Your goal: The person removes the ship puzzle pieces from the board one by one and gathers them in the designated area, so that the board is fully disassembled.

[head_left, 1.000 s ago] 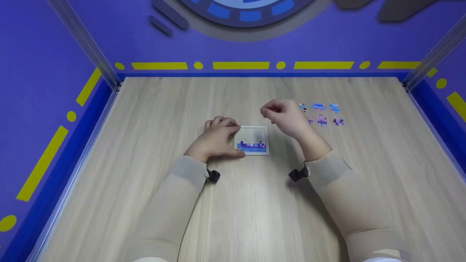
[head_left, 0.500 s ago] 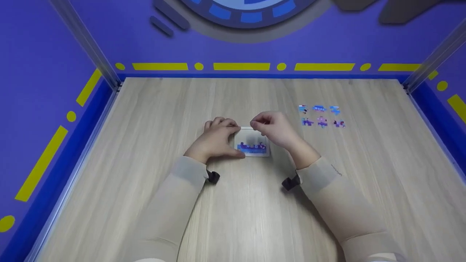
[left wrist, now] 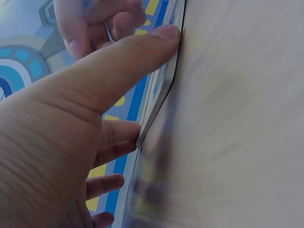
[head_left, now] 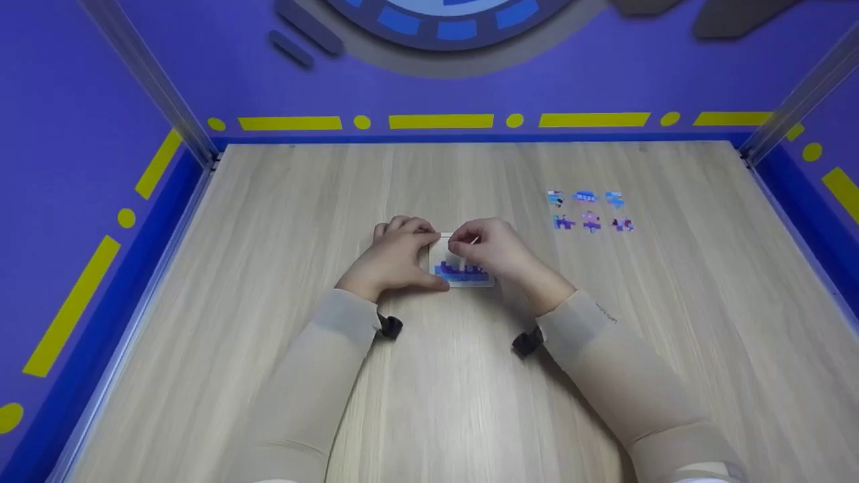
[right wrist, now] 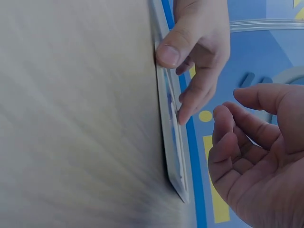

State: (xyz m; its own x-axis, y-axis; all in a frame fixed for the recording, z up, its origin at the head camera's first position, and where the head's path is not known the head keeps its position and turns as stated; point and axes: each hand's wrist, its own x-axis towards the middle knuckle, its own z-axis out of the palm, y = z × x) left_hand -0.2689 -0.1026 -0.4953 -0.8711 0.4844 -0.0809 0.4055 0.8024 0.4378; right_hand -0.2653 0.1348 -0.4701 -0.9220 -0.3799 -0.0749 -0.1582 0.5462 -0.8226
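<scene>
Nearest us, we are noting two pale sleeves (head_left: 302,376) that are reaching across the bench (head_left: 429,416). Beyond them, the left hand (head_left: 396,260) is holding the shallow frame (head_left: 473,286) flat at its left side: the thumb is touching the near edge, the forefinger the far edge, and the fingers are spreading wide between. A blue and purple picture section (head_left: 445,274) is filling the frame's near part; some of the far part is showing pale.

The right hand (head_left: 495,249) is hovering over the frame, its fingers curling and the tips nearly meeting the thumb. We are seeing no distinct piece there and cannot tell whether a small one is hidden.

For good work, we are advising a firm left hold, a level downward approach, lining up with the laid section's edge before pressing evenly, and no sideways dragging.

Farther right, six loose puzzle pieces (head_left: 585,196) are lying apart in two rows. A blue wall (head_left: 429,87) is standing behind.
</scene>
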